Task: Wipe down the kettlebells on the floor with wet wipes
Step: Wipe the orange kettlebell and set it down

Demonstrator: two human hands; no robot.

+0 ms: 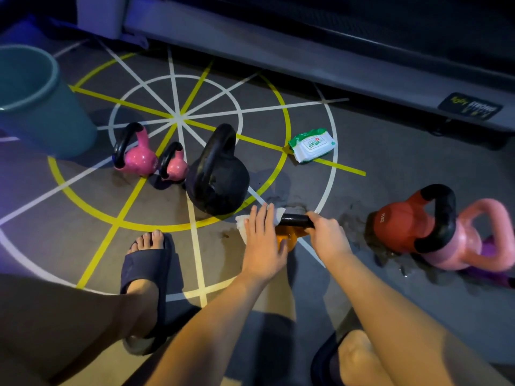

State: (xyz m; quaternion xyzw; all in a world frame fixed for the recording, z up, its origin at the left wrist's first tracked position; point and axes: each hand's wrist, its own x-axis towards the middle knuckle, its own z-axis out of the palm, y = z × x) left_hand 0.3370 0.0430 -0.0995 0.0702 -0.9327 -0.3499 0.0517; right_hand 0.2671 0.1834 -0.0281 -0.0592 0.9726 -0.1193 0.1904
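An orange kettlebell [294, 235] with a black handle stands on the floor in front of me. My right hand [326, 232] grips the right end of that handle. My left hand [263, 246] lies flat, fingers straight, pressing a white wet wipe [242, 224] against the kettlebell's left side, hiding most of its body. A large black kettlebell [218, 174] stands just behind. Two pink kettlebells [139, 156] [174, 165] sit to its left. At the right, a red kettlebell [412, 221] leans against a light pink one [468, 240].
A green-and-white pack of wet wipes [311, 145] lies on the floor behind the orange kettlebell. A teal bin [36, 104] stands at the far left. A treadmill frame [306, 59] runs along the back. My foot in a dark slide [147, 263] is at lower left. Wet patches mark the floor near the right kettlebells.
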